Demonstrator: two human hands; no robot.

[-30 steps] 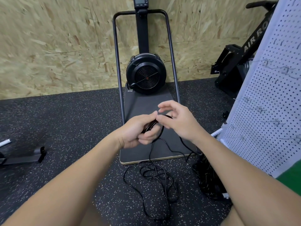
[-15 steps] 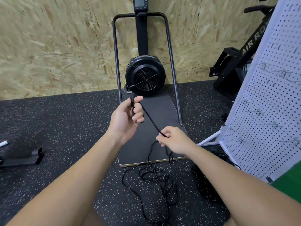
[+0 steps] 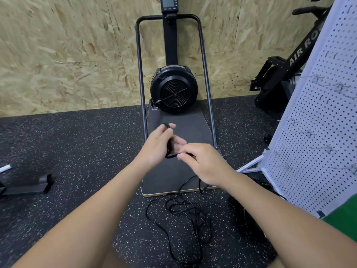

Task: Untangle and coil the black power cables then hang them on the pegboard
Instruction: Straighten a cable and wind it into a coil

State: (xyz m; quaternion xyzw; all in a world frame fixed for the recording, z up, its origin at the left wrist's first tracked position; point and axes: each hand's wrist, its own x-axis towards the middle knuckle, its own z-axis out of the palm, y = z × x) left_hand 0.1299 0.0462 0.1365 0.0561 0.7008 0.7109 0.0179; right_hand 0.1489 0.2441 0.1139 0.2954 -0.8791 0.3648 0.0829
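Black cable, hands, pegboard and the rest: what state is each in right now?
left hand: grips a small coil of the cable
right hand: pinches the cable beside the coil
black cable: mostly a loose tangle on the floor
pegboard: upright, hooks bare, no cable hung
second dark bundle: lying on the floor by the pegboard

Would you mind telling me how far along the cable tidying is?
Early. The left hand holds a few small loops of cable while the right hand feeds more. Most still lies tangled on the floor; no cable hangs on the pegboard.
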